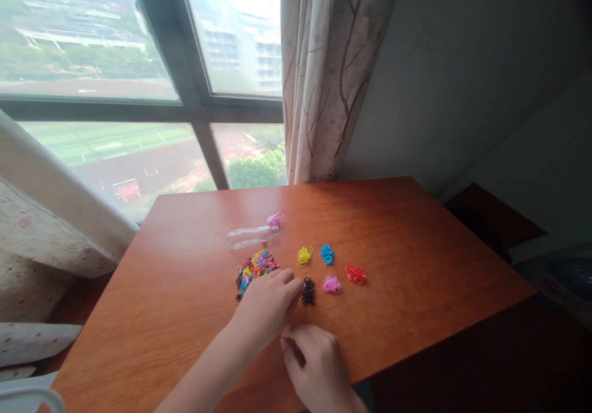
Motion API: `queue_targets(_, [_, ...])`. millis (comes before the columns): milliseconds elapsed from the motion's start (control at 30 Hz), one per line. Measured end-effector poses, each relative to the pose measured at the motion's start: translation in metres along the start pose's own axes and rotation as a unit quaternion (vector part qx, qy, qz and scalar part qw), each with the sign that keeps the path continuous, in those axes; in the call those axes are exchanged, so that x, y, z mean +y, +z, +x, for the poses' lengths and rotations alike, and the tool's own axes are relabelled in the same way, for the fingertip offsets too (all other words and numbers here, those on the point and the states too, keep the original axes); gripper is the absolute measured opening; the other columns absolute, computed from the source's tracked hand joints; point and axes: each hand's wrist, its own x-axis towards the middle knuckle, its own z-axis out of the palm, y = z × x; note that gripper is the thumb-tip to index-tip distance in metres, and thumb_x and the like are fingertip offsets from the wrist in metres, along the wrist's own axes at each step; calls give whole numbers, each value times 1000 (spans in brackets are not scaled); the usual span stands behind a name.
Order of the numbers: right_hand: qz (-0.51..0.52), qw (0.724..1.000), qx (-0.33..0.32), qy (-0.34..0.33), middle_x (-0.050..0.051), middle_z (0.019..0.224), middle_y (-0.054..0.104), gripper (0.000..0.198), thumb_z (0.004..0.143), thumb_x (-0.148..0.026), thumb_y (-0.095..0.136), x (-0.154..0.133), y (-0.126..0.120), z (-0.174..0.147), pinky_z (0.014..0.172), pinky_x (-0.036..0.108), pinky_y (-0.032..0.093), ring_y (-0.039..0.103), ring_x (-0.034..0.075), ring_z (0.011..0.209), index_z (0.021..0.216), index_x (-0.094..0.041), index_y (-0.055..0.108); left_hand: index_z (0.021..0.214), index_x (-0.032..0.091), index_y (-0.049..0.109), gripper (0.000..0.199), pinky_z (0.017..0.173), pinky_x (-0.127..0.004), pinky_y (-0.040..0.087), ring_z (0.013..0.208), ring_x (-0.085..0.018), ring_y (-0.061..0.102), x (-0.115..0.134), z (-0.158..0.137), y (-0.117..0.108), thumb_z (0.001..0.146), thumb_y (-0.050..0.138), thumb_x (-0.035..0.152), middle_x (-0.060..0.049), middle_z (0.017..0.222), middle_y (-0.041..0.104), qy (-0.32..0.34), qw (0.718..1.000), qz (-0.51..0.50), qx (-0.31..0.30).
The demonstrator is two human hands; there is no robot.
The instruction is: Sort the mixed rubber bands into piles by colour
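Observation:
My left hand point(272, 293) reaches over the table with its fingers curled down, right beside a small pile of black elastic bands point(308, 291). Its fingertips are hidden, so whatever they pinch cannot be seen. Closer to me, my right hand point(317, 360) has thumb and forefinger pressed together; anything between them is too small to make out. A mixed heap of coloured bands point(256, 267) lies partly behind my left hand. Separate little piles hold yellow bands point(304, 256), blue bands point(327, 254), pink bands point(332, 284) and red bands point(356, 273).
A clear plastic bottle-like container point(252, 237) with a pink top point(274, 219) lies on its side behind the mixed heap. The brown wooden table point(416, 265) meets a window and a patterned curtain point(324, 80) at its far side.

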Motion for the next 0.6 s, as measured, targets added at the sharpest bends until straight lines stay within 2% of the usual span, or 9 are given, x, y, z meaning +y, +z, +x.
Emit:
queue_targets(100, [3, 1000, 4, 3, 0, 69, 65, 21, 87, -12, 43, 1, 0, 0, 62, 23, 34, 62, 14, 64, 79, -22, 60, 76, 21, 64, 17, 58, -24, 43, 68, -16, 63, 3, 11, 5, 89, 55, 15, -2, 75, 64, 12, 1000, 3, -7])
queue_targets(300, [-9, 1000, -5, 10, -1, 68, 63, 18, 84, -11, 45, 1, 1, -1, 60, 23, 33, 60, 13, 62, 77, -22, 57, 90, 22, 65, 14, 61, -26, 45, 74, -19, 65, -1, 8, 4, 92, 52, 17, -3, 81, 66, 0, 1000, 3, 6])
queue_targets(433, [-9, 1000, -13, 8, -1, 69, 64, 18, 86, -12, 45, -1, 0, 0, 61, 23, 33, 61, 13, 64, 79, -23, 57, 95, 23, 65, 19, 63, -26, 47, 80, -20, 68, -12, -13, -1, 96, 46, 23, -5, 90, 69, -30, 999, -9, 40])
queue_targets(600, [-38, 999, -29, 14, -3, 68, 64, 17, 89, -14, 47, -4, -2, 3, 61, 24, 32, 61, 13, 63, 79, -24, 57, 98, 25, 66, 17, 62, -21, 49, 72, -14, 69, -31, -63, 1, 94, 49, 26, -1, 89, 71, -93, 984, -91, 122])
